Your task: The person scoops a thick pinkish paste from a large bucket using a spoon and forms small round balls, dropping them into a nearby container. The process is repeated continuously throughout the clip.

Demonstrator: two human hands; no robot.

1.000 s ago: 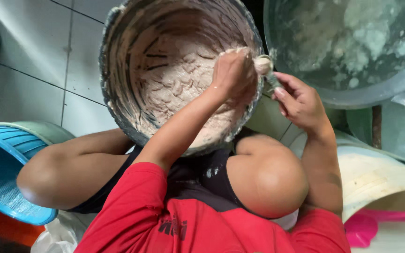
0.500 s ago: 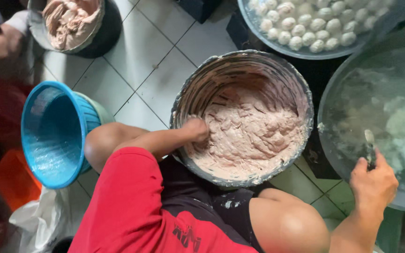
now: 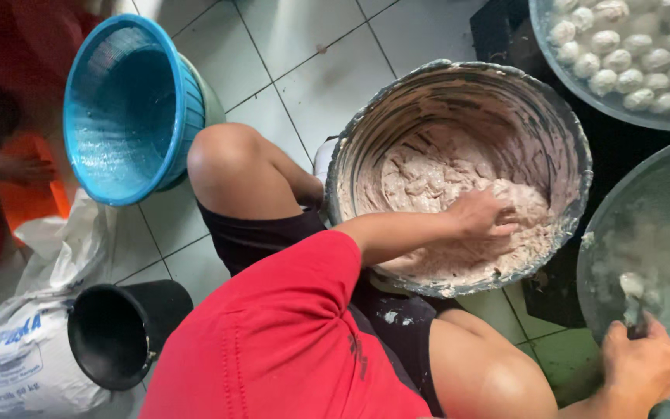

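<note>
Pale glazed floor tiles (image 3: 312,70) with dark grout lines carry everything in view; no raised work surface is present. Between the person's bare knees sits a round metal basin (image 3: 459,77), its inner wall streaked with dried smears, its floor covered by a mass of pinkish-grey meat paste (image 3: 428,178) — wet, lumpy, soft-surfaced.

Left hand (image 3: 481,213): reaches in over the near rim, forearm running almost level from the red sleeve toward the basin's right side. Fingers are curled and pressed into the paste, closing on a clump of it; the fingertips are partly buried. The bulk of the paste lies directly under and to the left of this hand, touching it.

Right hand (image 3: 639,366): low at the frame's right edge, well apart from the basin. It is closed in a fist around the handle of a metal spoon (image 3: 631,299), whose long axis points up and away from the person; the bowl carries a pale lump. The spoon stands over a wide grey pan of cloudy water (image 3: 645,233), where pale rounded shapes are blurred beneath the surface.

Upper right: a round tray (image 3: 575,81) filled with smooth whitish balls (image 3: 622,58), packed closely. Left side: a blue plastic basket (image 3: 122,109) tipped on its side, a black bucket (image 3: 122,334), a white sack (image 3: 17,365). Another person's hand (image 3: 21,167) shows at the far left.
</note>
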